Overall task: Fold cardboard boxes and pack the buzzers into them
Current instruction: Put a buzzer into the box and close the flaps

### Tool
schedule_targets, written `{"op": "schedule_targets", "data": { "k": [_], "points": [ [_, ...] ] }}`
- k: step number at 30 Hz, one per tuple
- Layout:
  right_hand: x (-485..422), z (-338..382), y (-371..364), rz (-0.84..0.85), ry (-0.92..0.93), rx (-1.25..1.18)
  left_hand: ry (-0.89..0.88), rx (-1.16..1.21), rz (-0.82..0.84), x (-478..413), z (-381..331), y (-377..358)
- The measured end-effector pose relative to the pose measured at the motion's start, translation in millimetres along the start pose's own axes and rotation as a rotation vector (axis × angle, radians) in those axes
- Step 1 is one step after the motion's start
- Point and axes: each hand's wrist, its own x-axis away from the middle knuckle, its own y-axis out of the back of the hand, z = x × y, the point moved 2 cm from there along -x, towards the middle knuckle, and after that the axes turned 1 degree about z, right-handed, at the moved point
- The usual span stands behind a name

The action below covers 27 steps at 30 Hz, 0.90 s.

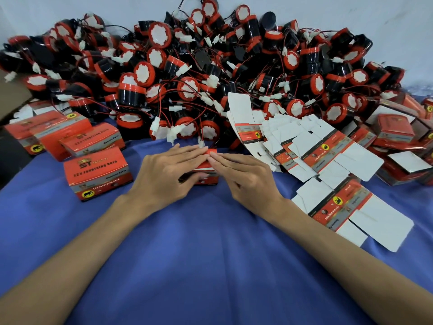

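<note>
A blue cloth covers the table. Across it, from ten to two o'clock, lies a big heap of red-and-black buzzers with trailing wires. Flat box blanks fan out at three o'clock, and closed boxes stand at nine o'clock.

The box being worked on sits at the centre, just short of the heap. The left hand and right hand are together over it, with straight fingers pressing its red top flap and their tips meeting.

The thin card looks light and stiff along its creases but easily dented. It is probably best held by its side walls while the flap is pushed home near the fold. Whether a buzzer is inside cannot be seen.
</note>
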Motion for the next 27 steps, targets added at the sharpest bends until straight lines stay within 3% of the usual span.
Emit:
{"op": "schedule_targets", "data": {
  "k": [7, 12, 16, 20, 22, 27],
  "points": [
    [0.2, 2.9, 2.4, 0.048, 0.030, 0.042, -0.001, 0.011, -0.016, 0.1, 0.7, -2.5],
    [-2.5, 7.2, 6.3, 0.170, 0.093, 0.197, 0.045, 0.107, 0.024, 0.1, 4.4, -6.6],
    [-2.2, 11.9, 5.7, 0.229, 0.022, 0.140, 0.070, 0.115, 0.122, -0.5, 1.4, -12.5],
    [0.1, 7.0, 7.6, 0.278, -0.218, -0.144, 0.066, 0.040, 0.152, -2.4, -1.0, -12.9],
    [-0.1, 8.2, 10.5, 0.251, -0.270, -0.210, 0.061, 0.044, 0.142, -3.7, 0.1, -10.6],
    [-0.8, 10.1, 12.8, 0.081, -0.178, -0.125, 0.056, 0.009, 0.156, -2.2, 0.9, -6.2]
  ]
}}
